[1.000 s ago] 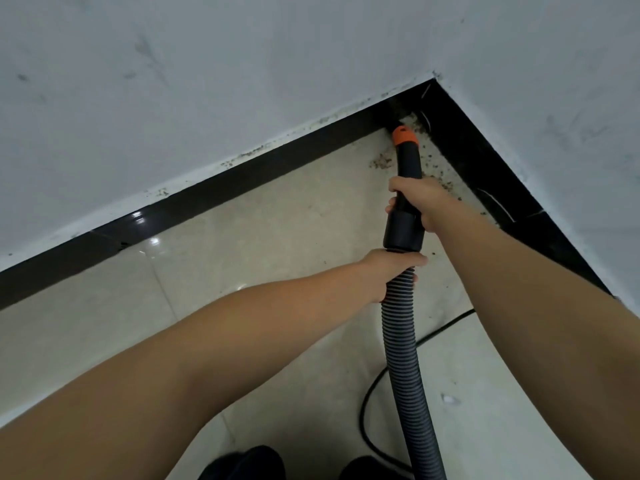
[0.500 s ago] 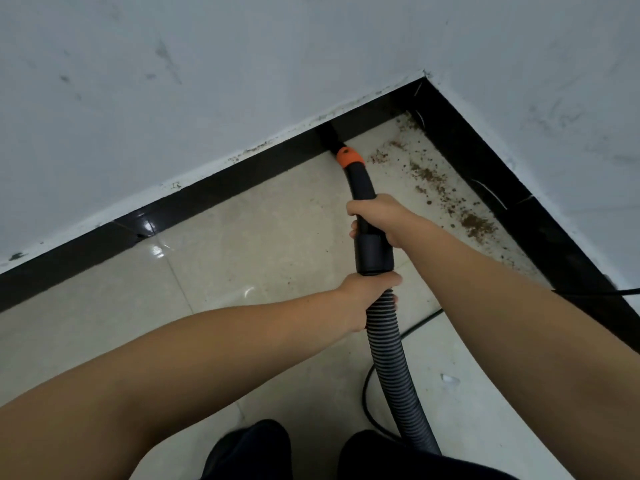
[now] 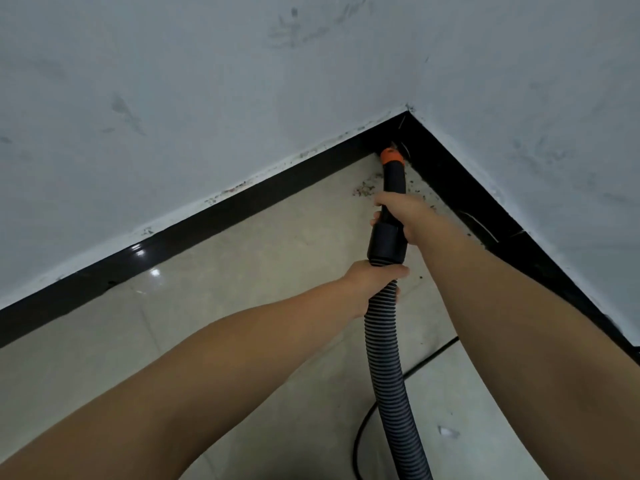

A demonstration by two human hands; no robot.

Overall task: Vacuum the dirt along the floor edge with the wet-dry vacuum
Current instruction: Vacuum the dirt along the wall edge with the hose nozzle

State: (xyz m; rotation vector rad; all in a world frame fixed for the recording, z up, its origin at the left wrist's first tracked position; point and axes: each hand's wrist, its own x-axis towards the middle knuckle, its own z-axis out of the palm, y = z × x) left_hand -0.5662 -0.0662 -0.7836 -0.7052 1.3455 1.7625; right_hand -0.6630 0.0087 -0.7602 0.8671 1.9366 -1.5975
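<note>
The vacuum's black nozzle tube [image 3: 394, 178] has an orange tip [image 3: 391, 156] that sits in the floor corner where the two black skirting boards meet. My right hand [image 3: 407, 213] grips the tube just above its wide black cuff [image 3: 386, 242]. Below the cuff, my left hand [image 3: 372, 280] grips the top of the ribbed grey hose [image 3: 388, 358]. Brown dirt crumbs [image 3: 363, 189] lie on the beige tile left of the tube, and more specks [image 3: 420, 190] run along the right skirting, partly hidden by my right arm.
Black skirting [image 3: 207, 221] lines both white walls around the beige tiled floor [image 3: 242, 271]. A thin black cable [image 3: 426, 358] curves over the tiles behind the hose. A small white scrap [image 3: 446, 432] lies at the lower right.
The nozzle tip swung right from the left skirting back into the corner, and both hands moved with it. The dirt patch along the right wall is now mostly covered by my right arm.
</note>
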